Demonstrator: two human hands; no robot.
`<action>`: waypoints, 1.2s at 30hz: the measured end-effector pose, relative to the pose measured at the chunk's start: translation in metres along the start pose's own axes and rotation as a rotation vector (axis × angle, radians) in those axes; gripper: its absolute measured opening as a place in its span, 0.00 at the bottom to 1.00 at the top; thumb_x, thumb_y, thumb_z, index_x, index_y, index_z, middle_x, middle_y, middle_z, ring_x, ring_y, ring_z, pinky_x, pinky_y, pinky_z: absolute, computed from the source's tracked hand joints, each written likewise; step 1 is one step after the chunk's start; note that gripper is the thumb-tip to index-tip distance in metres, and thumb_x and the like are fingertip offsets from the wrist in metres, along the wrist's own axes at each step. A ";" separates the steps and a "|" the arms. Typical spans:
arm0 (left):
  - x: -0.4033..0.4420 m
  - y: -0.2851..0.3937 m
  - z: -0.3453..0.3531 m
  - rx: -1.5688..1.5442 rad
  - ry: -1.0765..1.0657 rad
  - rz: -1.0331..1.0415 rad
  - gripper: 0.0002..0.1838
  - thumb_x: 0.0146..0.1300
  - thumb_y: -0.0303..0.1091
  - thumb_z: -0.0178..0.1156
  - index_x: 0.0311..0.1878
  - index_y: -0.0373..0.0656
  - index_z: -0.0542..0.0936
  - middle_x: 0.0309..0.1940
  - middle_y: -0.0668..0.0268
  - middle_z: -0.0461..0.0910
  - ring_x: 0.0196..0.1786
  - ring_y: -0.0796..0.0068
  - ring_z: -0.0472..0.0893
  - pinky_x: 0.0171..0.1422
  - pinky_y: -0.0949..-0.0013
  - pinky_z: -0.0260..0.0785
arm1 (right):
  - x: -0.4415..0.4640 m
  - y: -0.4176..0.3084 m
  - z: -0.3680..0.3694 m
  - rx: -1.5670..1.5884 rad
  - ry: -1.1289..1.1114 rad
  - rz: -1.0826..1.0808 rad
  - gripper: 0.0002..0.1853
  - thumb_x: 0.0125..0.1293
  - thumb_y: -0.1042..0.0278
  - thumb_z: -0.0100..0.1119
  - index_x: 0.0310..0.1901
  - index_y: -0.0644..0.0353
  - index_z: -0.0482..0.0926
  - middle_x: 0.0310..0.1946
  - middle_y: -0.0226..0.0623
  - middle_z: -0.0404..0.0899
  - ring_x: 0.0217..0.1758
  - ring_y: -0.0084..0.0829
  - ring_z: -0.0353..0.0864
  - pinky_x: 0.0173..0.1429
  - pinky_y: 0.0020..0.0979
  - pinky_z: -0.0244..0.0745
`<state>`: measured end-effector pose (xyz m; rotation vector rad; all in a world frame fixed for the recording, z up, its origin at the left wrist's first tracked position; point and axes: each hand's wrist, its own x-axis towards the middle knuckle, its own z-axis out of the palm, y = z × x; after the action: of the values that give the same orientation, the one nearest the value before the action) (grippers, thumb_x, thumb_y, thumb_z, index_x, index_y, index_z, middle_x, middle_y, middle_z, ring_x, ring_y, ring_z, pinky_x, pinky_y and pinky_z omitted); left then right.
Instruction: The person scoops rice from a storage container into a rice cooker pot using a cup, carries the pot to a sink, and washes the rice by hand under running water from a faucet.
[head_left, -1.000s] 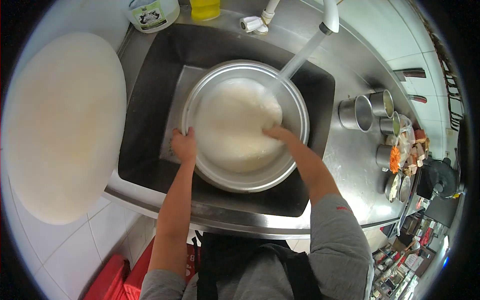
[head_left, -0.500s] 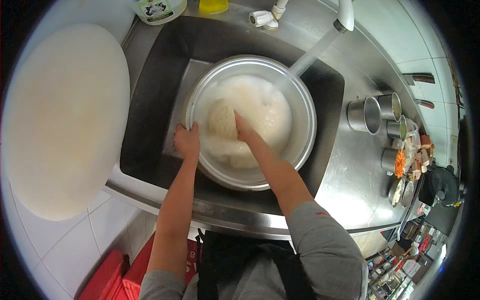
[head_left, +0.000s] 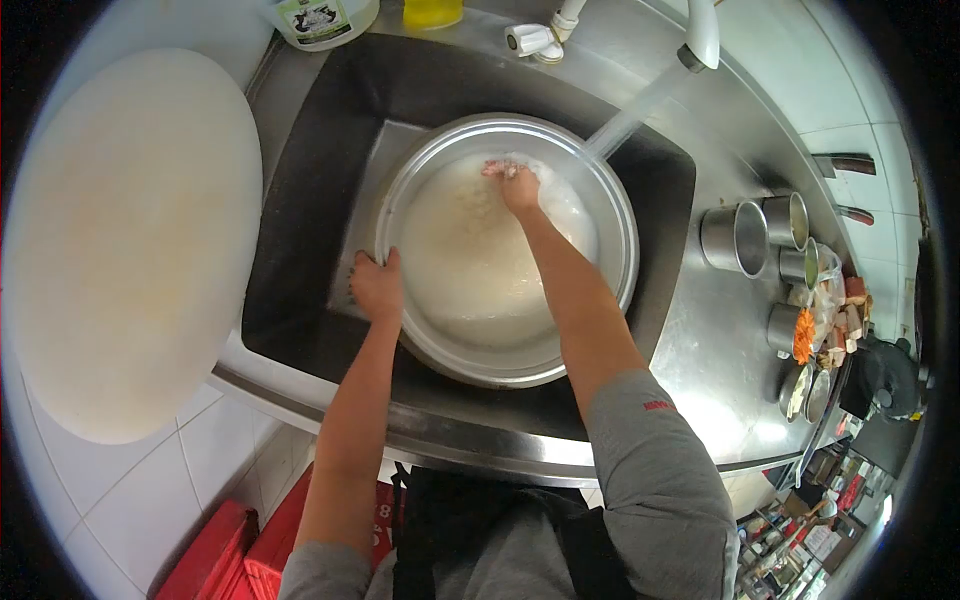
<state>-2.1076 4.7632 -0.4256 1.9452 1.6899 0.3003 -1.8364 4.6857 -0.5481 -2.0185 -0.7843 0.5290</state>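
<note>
A large round metal basin (head_left: 618,300) sits in the sink, holding cloudy white water (head_left: 470,270) with pale rice (head_left: 480,205) faintly visible beneath the surface. My left hand (head_left: 378,287) grips the basin's left rim, thumb at the edge and fingers curled outside the wall. Toward the far side of the basin, my right hand (head_left: 518,188) is at the water's surface, its fingers bent and apart with white bits among them. Froth surrounds those fingertips and partly hides them. Water streams from the tap (head_left: 703,40) into the basin at its upper right.
The dark sink (head_left: 290,290) encloses the basin. A big white oval board (head_left: 130,240) stands at the left. Metal pots (head_left: 735,240), shredded orange food (head_left: 804,335) and bowls line the right counter. Knives (head_left: 850,164) hang on the wall. A white valve (head_left: 530,40) is behind the sink.
My right hand has moved from the basin's middle-left, where it pressed a mound of rice, to the far side. The mound has sunk below the surface. My left hand stays on the rim.
</note>
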 end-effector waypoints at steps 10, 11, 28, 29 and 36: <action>0.002 -0.007 0.006 -0.060 -0.023 0.005 0.23 0.54 0.42 0.65 0.41 0.30 0.75 0.35 0.44 0.80 0.40 0.44 0.80 0.45 0.52 0.71 | -0.153 -0.053 -0.004 -0.870 -0.603 -0.206 0.34 0.52 0.36 0.58 0.60 0.40 0.71 0.68 0.41 0.55 0.70 0.50 0.52 0.68 0.66 0.45; 0.002 -0.007 0.005 -0.067 -0.022 0.015 0.23 0.54 0.42 0.65 0.41 0.30 0.75 0.35 0.44 0.80 0.40 0.44 0.80 0.45 0.52 0.71 | -0.168 -0.056 -0.010 -0.889 -0.629 -0.226 0.32 0.54 0.40 0.58 0.61 0.40 0.71 0.68 0.42 0.55 0.69 0.51 0.54 0.67 0.64 0.49; 0.001 -0.005 0.004 -0.006 -0.034 0.003 0.25 0.55 0.46 0.64 0.41 0.30 0.74 0.36 0.43 0.80 0.40 0.44 0.80 0.45 0.51 0.72 | -0.129 -0.053 0.128 -1.137 -0.471 -0.689 0.22 0.54 0.56 0.60 0.51 0.52 0.79 0.62 0.35 0.68 0.70 0.42 0.56 0.71 0.54 0.47; 0.002 -0.007 0.004 -0.008 -0.034 0.004 0.25 0.55 0.46 0.64 0.42 0.30 0.74 0.36 0.43 0.80 0.40 0.44 0.80 0.45 0.51 0.72 | -0.109 -0.076 0.109 -1.159 -0.587 -0.674 0.24 0.55 0.52 0.59 0.54 0.49 0.76 0.61 0.36 0.69 0.69 0.43 0.58 0.72 0.56 0.45; 0.001 -0.006 0.004 0.006 -0.017 0.012 0.25 0.54 0.46 0.64 0.42 0.30 0.75 0.36 0.44 0.79 0.40 0.44 0.80 0.46 0.50 0.71 | -0.033 -0.068 0.035 -0.724 -0.494 -0.221 0.36 0.54 0.33 0.56 0.59 0.47 0.73 0.64 0.38 0.67 0.70 0.44 0.59 0.70 0.57 0.48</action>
<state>-2.1103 4.7635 -0.4321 1.9572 1.6705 0.2829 -1.9041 4.7106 -0.5067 -2.4248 -1.6674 0.6905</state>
